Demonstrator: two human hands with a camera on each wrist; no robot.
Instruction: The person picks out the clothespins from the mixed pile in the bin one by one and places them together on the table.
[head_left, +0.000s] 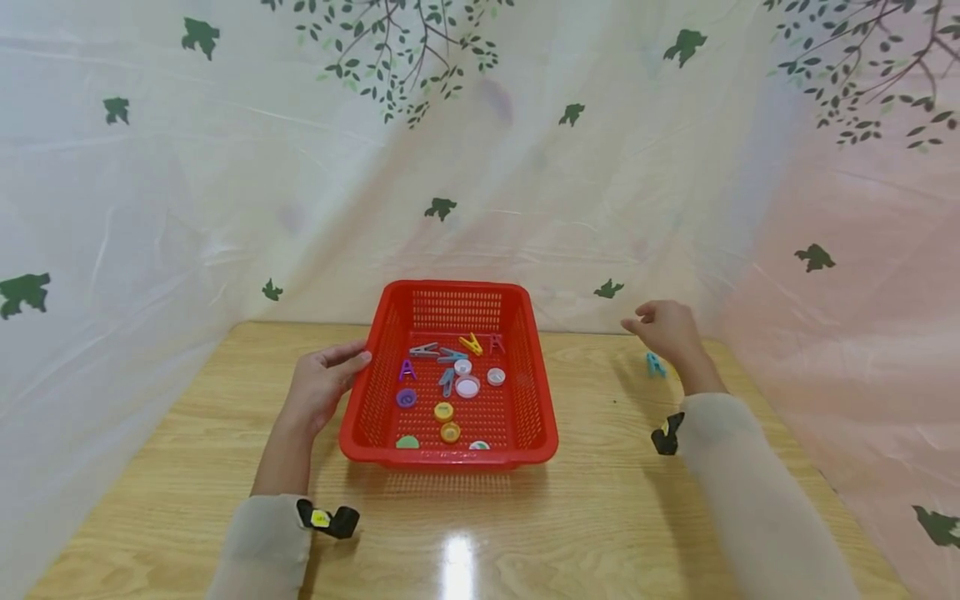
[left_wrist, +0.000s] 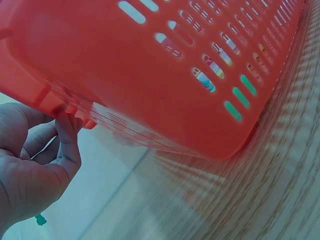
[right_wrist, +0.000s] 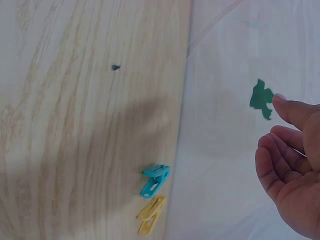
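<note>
A red plastic basket (head_left: pixel 450 455) stands on the wooden table, holding several small clothespins and round caps. My left hand (head_left: pixel 321 385) grips its left rim, thumb on top; in the left wrist view the fingertips (left_wrist: pixel 67 122) curl against the rim's edge. My right hand (head_left: pixel 666 335) is raised over the table's far right part, fingers loosely bent, holding nothing. Below it lies a teal clothespin (head_left: pixel 655 364). The right wrist view shows the teal clothespin (right_wrist: pixel 156 180) beside a yellow clothespin (right_wrist: pixel 151 215), which the right arm hides in the head view.
Inside the basket are a yellow clothespin (head_left: pixel 472 343), a purple clothespin (head_left: pixel 407 370), a purple cap (head_left: pixel 406 398) and an orange cap (head_left: pixel 450 432), among others. A small dark speck (right_wrist: pixel 116 67) marks the table. Pale sheeting with leaf prints (head_left: pixel 440 208) hangs behind and at both sides.
</note>
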